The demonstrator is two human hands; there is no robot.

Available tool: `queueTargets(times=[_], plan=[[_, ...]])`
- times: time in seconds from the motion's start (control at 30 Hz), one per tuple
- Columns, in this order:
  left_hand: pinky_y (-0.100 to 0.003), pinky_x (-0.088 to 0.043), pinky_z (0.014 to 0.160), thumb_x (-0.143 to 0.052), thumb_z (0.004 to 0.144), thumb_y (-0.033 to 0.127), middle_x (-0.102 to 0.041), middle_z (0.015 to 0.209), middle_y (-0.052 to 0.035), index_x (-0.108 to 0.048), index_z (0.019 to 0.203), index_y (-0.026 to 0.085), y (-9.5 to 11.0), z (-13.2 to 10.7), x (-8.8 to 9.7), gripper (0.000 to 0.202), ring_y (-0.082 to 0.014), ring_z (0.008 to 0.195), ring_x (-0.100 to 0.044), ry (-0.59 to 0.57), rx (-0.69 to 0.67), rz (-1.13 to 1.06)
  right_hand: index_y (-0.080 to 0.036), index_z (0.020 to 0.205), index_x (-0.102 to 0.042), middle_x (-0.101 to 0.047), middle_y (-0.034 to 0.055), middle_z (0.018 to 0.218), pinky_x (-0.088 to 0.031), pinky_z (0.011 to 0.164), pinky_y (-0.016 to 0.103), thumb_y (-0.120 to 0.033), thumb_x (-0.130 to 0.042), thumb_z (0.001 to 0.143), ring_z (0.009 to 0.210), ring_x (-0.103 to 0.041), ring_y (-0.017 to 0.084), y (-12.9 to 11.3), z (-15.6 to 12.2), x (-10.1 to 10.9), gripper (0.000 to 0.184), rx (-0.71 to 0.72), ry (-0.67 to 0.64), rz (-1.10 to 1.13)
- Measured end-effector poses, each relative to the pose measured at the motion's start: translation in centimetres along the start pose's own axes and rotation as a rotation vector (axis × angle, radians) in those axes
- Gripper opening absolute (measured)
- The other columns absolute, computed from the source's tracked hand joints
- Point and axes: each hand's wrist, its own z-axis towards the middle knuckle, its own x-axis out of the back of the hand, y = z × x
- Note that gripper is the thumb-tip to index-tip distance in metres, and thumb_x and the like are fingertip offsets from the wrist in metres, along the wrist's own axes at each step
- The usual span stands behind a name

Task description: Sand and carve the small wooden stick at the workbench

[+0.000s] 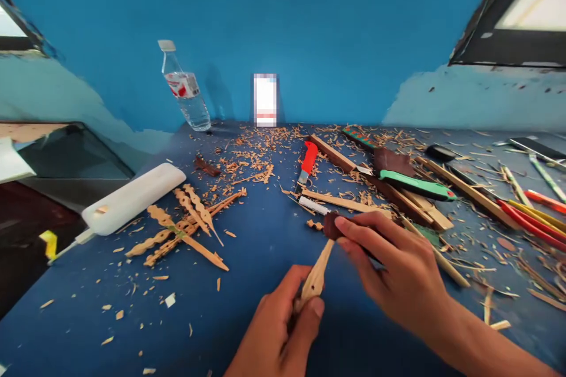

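My left hand (287, 321) is closed around a carved wooden stick (315, 278), pale, with a small dark hole and a tapering end that points up and away. In my right hand (393, 256), thumb and fingers pinch a folded piece of dark brown sandpaper (332, 226). The sandpaper meets the stick's narrow tip. Just beyond it lies a white-handled tool (313, 205), its near end hidden behind the sandpaper. A red utility knife (308, 160) rests farther back. To the left, several carved wooden sticks (190, 227) with wavy edges lie crossed in a pile.
Wood shavings (254, 153) litter the blue tabletop (252, 235). A white power strip (135, 197) lies left; a water bottle (188, 94) stands by the wall. At right are a green cutter (415, 185), wooden strips (469, 191), a brown sheet (392, 162) and red-and-yellow handles (537, 224).
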Motion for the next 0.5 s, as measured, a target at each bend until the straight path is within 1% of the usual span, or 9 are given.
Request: queueTargets(times=[0.03,0.1,0.13,0.17,0.23,0.3,0.4,0.43,0.5], plan=[[-0.023,-0.031,0.055,-0.050,0.100,0.066,-0.041,0.069,0.0039,-0.062,0.105,0.021,0.1,-0.1,-0.1,0.047,-0.0136,0.065,-0.039,0.034,0.003,0.013,-0.019,0.120,-0.069,-0.071,0.0073,0.102,-0.056,0.064,0.025,-0.017,-0.062,0.102,0.074,-0.072,0.014,0.0,0.0,0.1,0.019,-0.016,-0.004,0.015],[-0.022,-0.038,0.059,-0.057,0.096,0.066,-0.050,0.072,0.0013,-0.066,0.108,0.022,0.3,-0.2,-0.1,0.046,-0.0154,0.071,-0.046,0.131,0.021,0.017,-0.018,0.119,-0.069,-0.072,0.0069,0.100,-0.055,0.062,0.024,-0.015,-0.058,0.103,0.070,-0.070,0.012,-0.1,0.0,0.2,0.020,0.033,-0.060,0.063],[-0.022,-0.041,0.061,-0.060,0.094,0.067,-0.053,0.073,0.0006,-0.068,0.109,0.023,0.5,-0.2,-0.2,0.047,-0.0158,0.071,-0.047,0.163,0.031,0.006,-0.018,0.118,-0.070,-0.072,0.0063,0.099,-0.055,0.062,0.023,-0.015,-0.057,0.103,0.069,-0.069,0.012,-0.1,0.0,0.3,0.020,0.056,-0.084,0.082],[-0.022,-0.043,0.062,-0.061,0.093,0.067,-0.054,0.073,0.0005,-0.069,0.109,0.023,0.6,-0.2,-0.2,0.047,-0.0156,0.070,-0.047,0.171,0.043,-0.008,-0.018,0.117,-0.070,-0.072,0.0059,0.098,-0.055,0.063,0.023,-0.015,-0.057,0.103,0.070,-0.070,0.012,-0.1,0.0,0.3,0.019,0.060,-0.089,0.087],[-0.022,-0.044,0.059,-0.061,0.093,0.069,-0.052,0.068,0.0019,-0.071,0.108,0.024,0.8,-0.1,-0.1,0.049,-0.0142,0.062,-0.044,0.131,0.081,-0.038,-0.019,0.118,-0.070,-0.073,0.0056,0.100,-0.055,0.065,0.023,-0.016,-0.060,0.103,0.075,-0.072,0.012,0.1,0.0,0.4,0.018,-0.004,-0.057,0.075],[-0.022,-0.043,0.055,-0.062,0.091,0.069,-0.049,0.064,0.0031,-0.072,0.108,0.023,1.1,0.1,0.0,0.050,-0.0133,0.057,-0.040,0.084,0.109,-0.061,-0.018,0.120,-0.069,-0.073,0.0067,0.104,-0.055,0.067,0.023,-0.016,-0.061,0.103,0.078,-0.072,0.012,0.2,0.0,0.5,0.019,-0.049,-0.065,0.080],[-0.022,-0.045,0.056,-0.068,0.089,0.067,-0.052,0.065,0.0024,-0.073,0.107,0.024,1.5,0.4,0.3,0.047,-0.0141,0.059,-0.044,0.071,0.116,-0.082,-0.019,0.116,-0.069,-0.072,0.0051,0.096,-0.052,0.061,0.024,-0.016,-0.057,0.104,0.069,-0.069,0.012,0.2,0.0,0.5,0.018,0.037,-0.141,0.098],[-0.022,-0.044,0.055,-0.068,0.089,0.066,-0.051,0.064,0.0028,-0.073,0.107,0.024,1.6,0.5,0.3,0.046,-0.0138,0.058,-0.042,0.069,0.122,-0.087,-0.019,0.115,-0.070,-0.073,0.0045,0.095,-0.052,0.061,0.024,-0.016,-0.057,0.104,0.069,-0.069,0.012,0.1,0.0,0.5,0.017,0.043,-0.140,0.093],[-0.021,-0.041,0.052,-0.066,0.091,0.066,-0.045,0.061,0.0044,-0.073,0.106,0.024,1.7,0.6,0.4,0.046,-0.0125,0.055,-0.037,0.055,0.149,-0.093,-0.019,0.116,-0.069,-0.073,0.0045,0.100,-0.053,0.063,0.023,-0.017,-0.060,0.103,0.072,-0.070,0.012,-0.2,0.0,0.6,0.016,-0.014,-0.110,0.085]])
